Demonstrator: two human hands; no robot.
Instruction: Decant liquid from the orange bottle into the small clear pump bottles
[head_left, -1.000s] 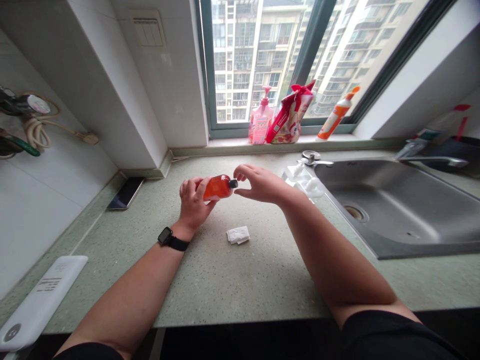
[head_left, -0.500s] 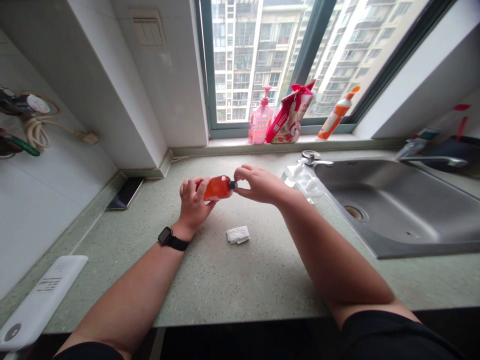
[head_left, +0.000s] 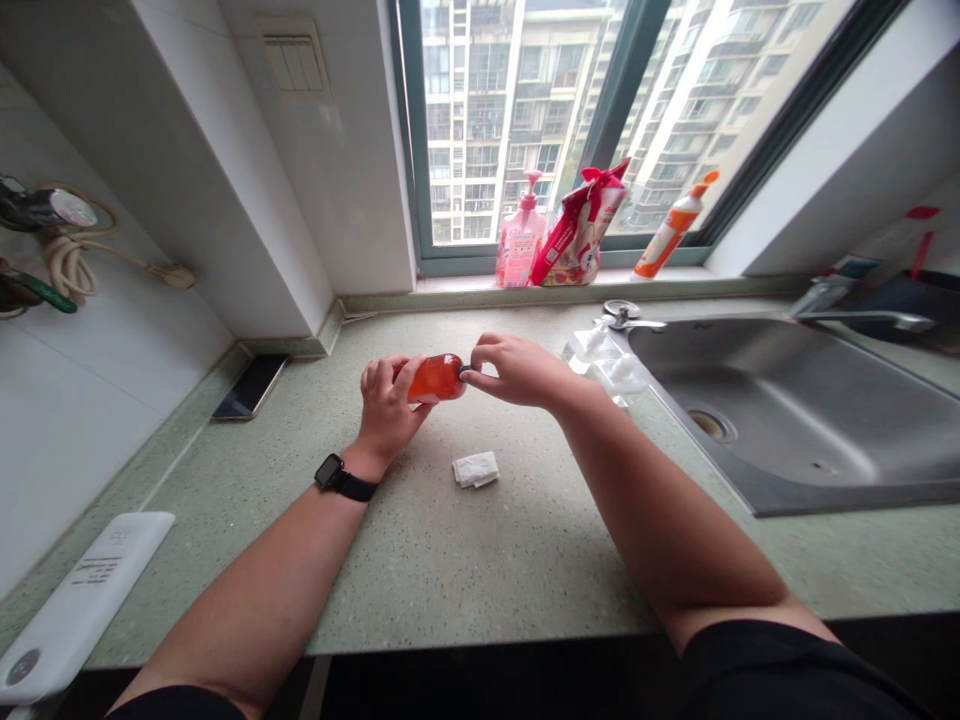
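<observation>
My left hand (head_left: pixel 390 405) is wrapped round an orange-red bottle (head_left: pixel 438 379), which lies sideways above the counter with its neck pointing right. At that end my right hand (head_left: pixel 510 370) pinches the small black cap (head_left: pixel 466 371) between thumb and fingers; most of the cap is hidden behind them. A folded white tissue (head_left: pixel 475 469) rests on the counter just below the bottle. The bottle's base is covered by my left fingers.
The speckled counter (head_left: pixel 450 570) runs to a steel sink (head_left: pixel 825 400) on the right. Clear plastic packaging (head_left: pixel 611 365) sits beside the sink. A phone (head_left: pixel 250 387) and a white device (head_left: pixel 86 605) lie left. A pink pump bottle (head_left: pixel 519 245), red pouch (head_left: pixel 581 230) and orange-white bottle (head_left: pixel 670 235) line the windowsill.
My right thumb and fingers have closed onto the black cap, which showed more fully before. My left hand and the bottle have hardly moved.
</observation>
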